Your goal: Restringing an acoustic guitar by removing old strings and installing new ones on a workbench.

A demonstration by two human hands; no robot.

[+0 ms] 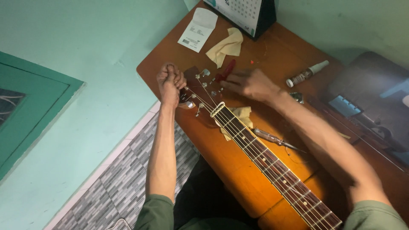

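An acoustic guitar lies on the wooden table (272, 51), its neck (272, 164) running toward me and its headstock (200, 87) pointing to the far left corner. My left hand (170, 81) is closed in a fist at the headstock's left edge, gripping something thin near the tuning pegs. My right hand (251, 84), slightly blurred, rests over the headstock's right side next to a red-handled tool (226, 70); whether it grips the tool is unclear.
A yellow cloth (226, 46), a white paper packet (198, 30) and a desk calendar (245, 12) lie at the far end. A small white bottle (306, 73), a screwdriver (272, 138) and another cloth (243, 113) under the neck are nearby. A dark case (375, 98) sits right.
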